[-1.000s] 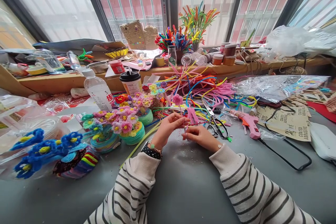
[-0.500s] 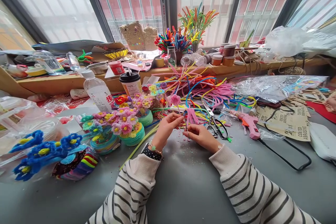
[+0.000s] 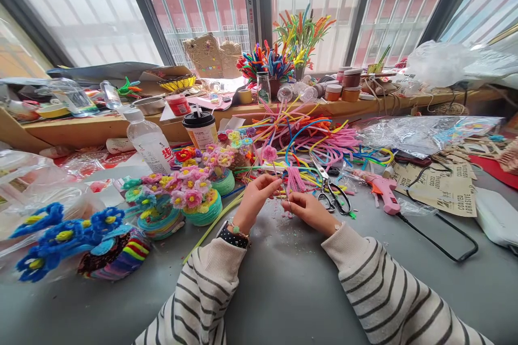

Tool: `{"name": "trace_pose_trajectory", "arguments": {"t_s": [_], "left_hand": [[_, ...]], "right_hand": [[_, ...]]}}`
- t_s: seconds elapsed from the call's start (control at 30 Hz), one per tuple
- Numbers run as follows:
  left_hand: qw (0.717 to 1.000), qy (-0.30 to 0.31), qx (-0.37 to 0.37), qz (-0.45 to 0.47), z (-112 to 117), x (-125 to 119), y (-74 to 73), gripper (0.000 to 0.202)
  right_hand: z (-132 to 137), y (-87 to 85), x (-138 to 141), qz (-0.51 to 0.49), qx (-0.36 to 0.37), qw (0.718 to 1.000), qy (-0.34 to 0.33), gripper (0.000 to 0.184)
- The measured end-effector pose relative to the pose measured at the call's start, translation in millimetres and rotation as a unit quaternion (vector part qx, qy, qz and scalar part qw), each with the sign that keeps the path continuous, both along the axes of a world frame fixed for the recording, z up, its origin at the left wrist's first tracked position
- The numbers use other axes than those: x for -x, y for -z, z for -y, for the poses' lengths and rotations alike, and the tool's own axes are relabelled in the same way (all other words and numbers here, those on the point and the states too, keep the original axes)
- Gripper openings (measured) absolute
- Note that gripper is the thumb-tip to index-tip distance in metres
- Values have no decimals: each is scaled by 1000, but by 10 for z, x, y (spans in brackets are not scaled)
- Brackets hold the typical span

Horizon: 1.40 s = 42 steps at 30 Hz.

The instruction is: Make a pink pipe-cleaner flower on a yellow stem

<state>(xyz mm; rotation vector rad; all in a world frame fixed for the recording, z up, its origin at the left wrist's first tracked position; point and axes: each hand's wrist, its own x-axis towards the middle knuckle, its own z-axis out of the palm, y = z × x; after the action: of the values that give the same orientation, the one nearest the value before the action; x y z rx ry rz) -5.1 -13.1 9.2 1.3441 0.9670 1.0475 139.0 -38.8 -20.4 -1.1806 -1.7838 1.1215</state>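
- While both striped sleeves rest on the grey tabletop point(image 3: 283, 280), the left hand point(image 3: 254, 199) and right hand point(image 3: 309, 210) meet near its middle, each grip pinched on a thin stem.
- That stem carries a pink flower point(image 3: 269, 153), a fuzzy round pompom head, standing upright just above the fingertips.
- Scissors point(image 3: 332, 190) lie just beside the right hand.
- Loose pipe cleaners point(image 3: 315, 137) pile toward the far edge.
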Motion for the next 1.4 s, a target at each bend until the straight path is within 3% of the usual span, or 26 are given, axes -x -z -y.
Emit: {"name": "trace_pose_trajectory", "arguments": {"t_s": [0.17, 0.6, 0.87, 1.17, 1.4], "left_hand": [[1000, 2, 5, -3, 7, -6, -13, 19], [996, 80, 31, 21, 43, 7, -67, 20], [992, 113, 48, 18, 64, -7, -93, 22], [993, 109, 51, 2, 49, -11, -91, 24], [991, 117, 59, 5, 69, -6, -117, 23]], "right_hand": [[-2, 6, -5, -2, 0, 1000, -7, 41], [45, -22, 5, 1, -26, 997, -70, 57], [22, -36, -27, -24, -53, 997, -54, 53], [-7, 11, -25, 3, -47, 999, -13, 51], [37, -30, -28, -22, -29, 997, -65, 52]]}}
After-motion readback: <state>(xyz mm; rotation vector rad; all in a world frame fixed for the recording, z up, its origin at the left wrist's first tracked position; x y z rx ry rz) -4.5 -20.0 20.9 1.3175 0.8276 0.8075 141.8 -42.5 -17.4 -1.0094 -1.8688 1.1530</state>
